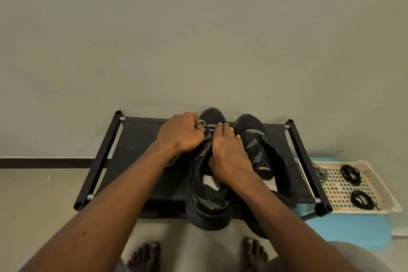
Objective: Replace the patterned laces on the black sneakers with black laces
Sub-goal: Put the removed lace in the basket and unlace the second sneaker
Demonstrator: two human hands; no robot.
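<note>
Pinching with the left hand [180,133], fingers curled tight round a loop of the patterned lace [199,124], just over the toe-end eyelets of the near sneaker [205,207]. More of that same lace trailing from under the left wrist onto the fabric of the rack [136,139]. Gripping with the right hand [229,157] too: fingers stretched forward over the sneaker's eyelet row, thumb tucked down inside the shoe's opening, clamping the upper between them.

Near sneaker standing at the middle of the rack, toe towards the rack's back bar, heel hanging past its front edge. Second sneaker [254,137] just beside it towards the rack's right end, pointing the same way, tongue splayed open, partly hidden behind the right forearm.

Off the right end of the rack, touching or nearly touching its end bar: a pale perforated tray [375,183], resting on a blue surface [353,232]. In the tray, two coiled bundles of black laces [351,174], one farther back, one [361,199] nearer the front. At the tray's edge closest to the rack, a loose black-and-white lace [320,172] in a heap.

In front of the rack, on the floor, two bare feet [143,256]. Behind the rack, a plain pale wall [198,28].
</note>
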